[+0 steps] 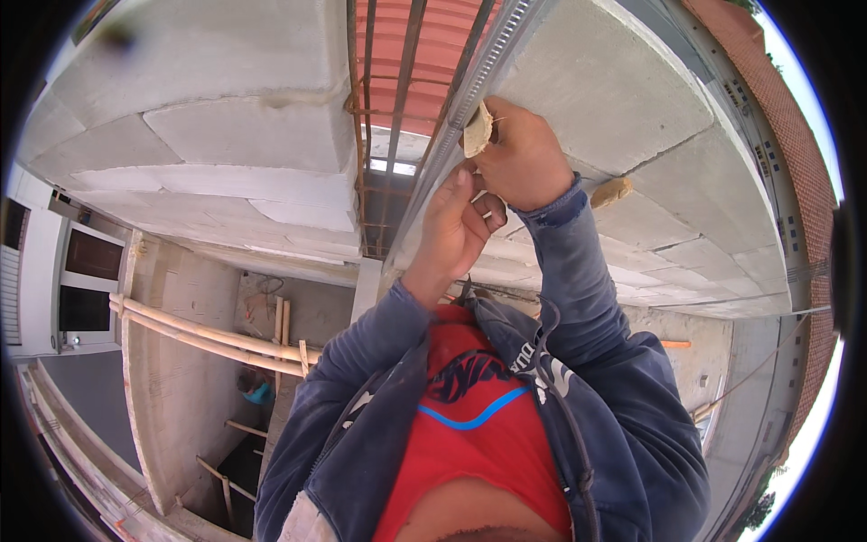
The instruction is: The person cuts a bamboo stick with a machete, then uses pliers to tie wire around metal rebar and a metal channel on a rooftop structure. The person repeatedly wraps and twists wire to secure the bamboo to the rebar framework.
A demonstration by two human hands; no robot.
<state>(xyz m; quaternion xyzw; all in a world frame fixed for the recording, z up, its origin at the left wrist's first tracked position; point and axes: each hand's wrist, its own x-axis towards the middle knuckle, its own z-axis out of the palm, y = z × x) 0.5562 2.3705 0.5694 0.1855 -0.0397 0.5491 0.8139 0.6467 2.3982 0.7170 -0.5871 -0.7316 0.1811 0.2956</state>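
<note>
My right hand (524, 155) is closed around a pale tan, rough-edged piece (478, 132), whose kind I cannot make out. It is up against a perforated metal channel (465, 101) that runs along the edge of the grey block wall (601, 90). Just below, my left hand (454, 221) has its fingers curled and its thumb raised near the right hand's fingers. Whatever the left fingers pinch, if anything, is too small or hidden to tell. Left of the channel, rusty rebar (405, 81) fills the gap between the walls.
Another block wall (244, 126) rises to the left. Bamboo poles (217, 332) span a lower opening at left, beside a concrete wall (172, 361). A tan lump (611, 191) sticks out from the right wall. Red corrugated sheeting (433, 54) shows behind the rebar.
</note>
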